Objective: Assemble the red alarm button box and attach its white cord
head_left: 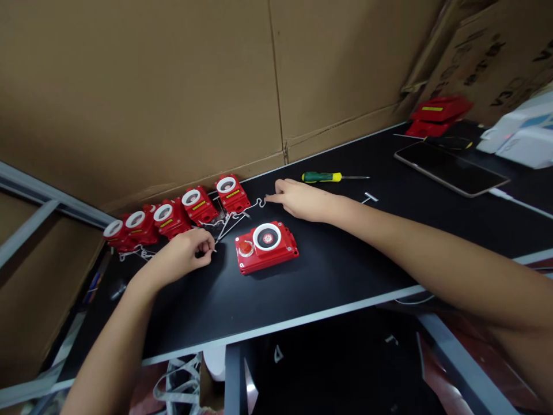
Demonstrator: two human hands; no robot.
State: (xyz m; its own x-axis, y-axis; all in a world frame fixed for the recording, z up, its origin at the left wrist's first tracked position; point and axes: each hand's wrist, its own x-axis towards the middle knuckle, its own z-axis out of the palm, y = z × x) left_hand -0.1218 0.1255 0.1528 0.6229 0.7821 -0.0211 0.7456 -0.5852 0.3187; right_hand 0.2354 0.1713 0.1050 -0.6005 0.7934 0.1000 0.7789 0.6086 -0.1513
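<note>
A red box with a white ring and a red button (266, 246) lies on the black table (328, 271) between my hands. My left hand (188, 253) is closed in a pinch on the end of a thin white wire (227, 226), just left of the box. My right hand (300, 200) reaches behind the box and pinches the wire's curled far end (260, 202) against the table. The wire runs between the two hands.
A row of several red boxes with white rings (173, 214) lines the cardboard wall at the back left, loose white wires (136, 252) beside them. A green-yellow screwdriver (330, 177), a small metal piece (370, 198), a dark tablet (451, 169), red boxes (438, 113) and white cartons (525, 132) lie to the right.
</note>
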